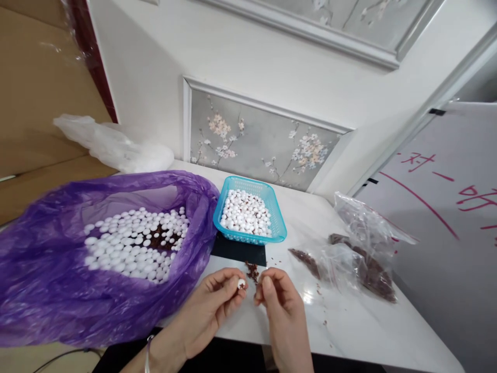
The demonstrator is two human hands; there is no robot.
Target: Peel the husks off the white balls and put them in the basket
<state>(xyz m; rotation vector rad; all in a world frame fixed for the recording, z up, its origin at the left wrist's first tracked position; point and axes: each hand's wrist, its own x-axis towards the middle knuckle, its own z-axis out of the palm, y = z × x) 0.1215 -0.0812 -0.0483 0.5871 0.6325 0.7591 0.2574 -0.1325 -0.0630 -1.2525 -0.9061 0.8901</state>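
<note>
My left hand (212,305) pinches a small white bead (241,283) between thumb and fingertips, just above the white table's front edge. My right hand (277,298) is beside it, fingers curled in a pinch near the bead; what it holds is too small to make out. A little heap of brown bits (252,270) lies on the table right behind my fingers. To the left, a purple plastic bag (46,280) lies open with many white beads (132,243) inside. A blue plastic basket (278,217) full of white beads stands on a dark pad (237,253) behind my hands.
Clear plastic bags (363,248) with brown material lie at the right on the white table (349,326). A white plastic bag (116,147) lies at the back left. A whiteboard (446,217) with red writing leans at the right. A panelled wall rises behind.
</note>
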